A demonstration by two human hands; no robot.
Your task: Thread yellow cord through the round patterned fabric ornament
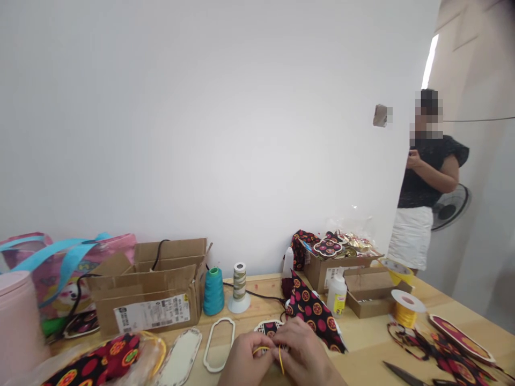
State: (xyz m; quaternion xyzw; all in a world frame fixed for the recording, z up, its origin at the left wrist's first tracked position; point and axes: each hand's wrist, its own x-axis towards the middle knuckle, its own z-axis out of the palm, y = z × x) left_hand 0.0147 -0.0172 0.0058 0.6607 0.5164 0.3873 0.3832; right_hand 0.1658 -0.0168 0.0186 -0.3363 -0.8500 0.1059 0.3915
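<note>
Both hands meet at the bottom centre, fingertips pinched together over the table. My left hand (pixel 248 360) grips a thin yellow cord (pixel 281 360), a loop of which shows between its fingers. My right hand (pixel 302 351) pinches the same cord, and one end hangs below the fingertips. Just behind the hands, a patterned piece with a white scalloped edge (pixel 269 326) is partly hidden. Dark cloth with red and orange circles (pixel 313 311) lies behind and right of my right hand. An empty white oval frame (pixel 219 344) rests to the left of my left hand.
Cardboard boxes (pixel 151 300) stand left and right at the back. Between them are a teal thread cone (pixel 213 292) and another spool (pixel 239 287). A glue bottle (pixel 337 296), yellow cord spool (pixel 406 309) and scissors (pixel 404 373) are on the right. A person (pixel 428 171) stands beyond the table.
</note>
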